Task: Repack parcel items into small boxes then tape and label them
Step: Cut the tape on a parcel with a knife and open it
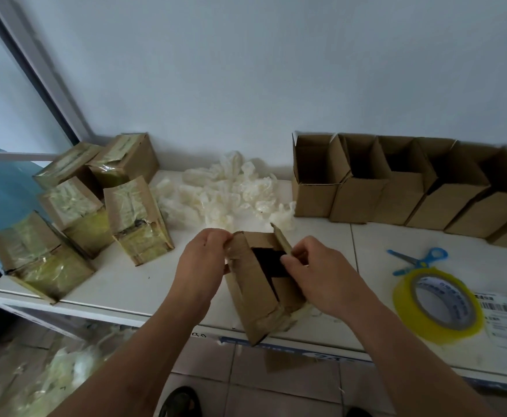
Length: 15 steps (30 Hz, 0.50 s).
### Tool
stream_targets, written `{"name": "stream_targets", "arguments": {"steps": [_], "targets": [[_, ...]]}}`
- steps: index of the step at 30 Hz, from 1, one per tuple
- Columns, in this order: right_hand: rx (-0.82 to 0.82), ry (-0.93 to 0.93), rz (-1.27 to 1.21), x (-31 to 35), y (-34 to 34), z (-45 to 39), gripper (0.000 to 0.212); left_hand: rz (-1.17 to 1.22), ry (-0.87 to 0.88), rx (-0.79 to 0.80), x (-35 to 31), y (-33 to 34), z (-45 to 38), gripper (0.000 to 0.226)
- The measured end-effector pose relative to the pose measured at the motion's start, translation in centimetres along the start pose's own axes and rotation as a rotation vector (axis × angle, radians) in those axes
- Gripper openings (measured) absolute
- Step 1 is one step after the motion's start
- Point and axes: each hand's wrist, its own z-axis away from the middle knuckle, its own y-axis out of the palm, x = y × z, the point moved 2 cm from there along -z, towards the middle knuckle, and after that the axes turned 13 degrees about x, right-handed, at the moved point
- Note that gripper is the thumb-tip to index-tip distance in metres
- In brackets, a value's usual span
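Small box (261,284) tilted at table edge (126,281), between both hands. Left hand (202,260) fingers pinch left flap; right hand (315,266) fingers pinch right flap. Dark opening between fingertips.

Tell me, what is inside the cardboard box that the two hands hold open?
Between the flaps of the cardboard box, held by the left hand and right hand, only darkness shows. Any contents are hidden.

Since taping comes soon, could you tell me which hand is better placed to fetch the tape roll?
Right. The tape roll lies beside the right hand; the left hand would have to cross the box both hold.
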Motion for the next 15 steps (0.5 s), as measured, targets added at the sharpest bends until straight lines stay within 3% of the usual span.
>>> {"name": "stream_targets", "arguments": {"steps": [4, 8, 11, 15], "targets": [[0.01, 0.004, -0.007, 0.6, 0.3, 0.3, 0.037, -0.444, -0.005, 0.095, 0.1, 0.5, 0.4, 0.033], [0.035, 0.104, 0.26, 1.1, 0.1, 0.7, 0.057, -0.629, 0.079, 0.09, 1.2, 0.4, 0.2, 0.035], [0.03, 0.104, 0.287, 1.7, 0.4, 0.8, 0.042, -0.715, 0.116, 0.108, 1.5, 0.2, 0.3, 0.027], [0.005, 0.039, 0.259, 1.7, 0.1, 0.8, 0.027, -0.659, 0.106, 0.127, 1.6, 0.9, 0.6, 0.028]]}}
